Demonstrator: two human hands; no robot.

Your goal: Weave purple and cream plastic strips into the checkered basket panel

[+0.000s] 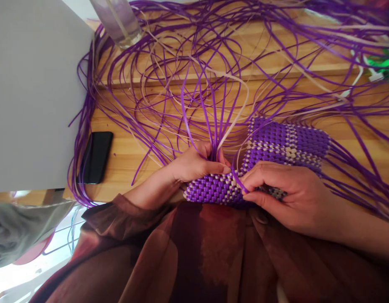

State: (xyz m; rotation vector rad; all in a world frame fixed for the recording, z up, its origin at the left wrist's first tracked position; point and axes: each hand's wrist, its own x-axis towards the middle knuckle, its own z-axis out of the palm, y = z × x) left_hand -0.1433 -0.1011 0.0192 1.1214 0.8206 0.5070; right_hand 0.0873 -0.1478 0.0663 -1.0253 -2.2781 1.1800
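Note:
A woven piece (213, 188) of purple and cream plastic strips lies at the table's front edge, against the brown clothing. My left hand (199, 162) grips a bundle of upright purple strips (213, 113), one cream strip (236, 120) among them, with the thumb on the weave. Between the thumb and fingers of my right hand (282, 193) a single purple strip (237, 180) is pinched where it meets the weave. A broader woven section (273, 143) with cream bands sits behind my right hand. Whether both sections are joined is hidden by that hand.
Long loose purple and cream strips (169, 84) tangle across the wooden table (128, 164). A black phone (98, 155) lies at left, partly under strips. Behind stands a clear container (118, 25). A white cable (355, 80) and a green item (383, 63) are at right.

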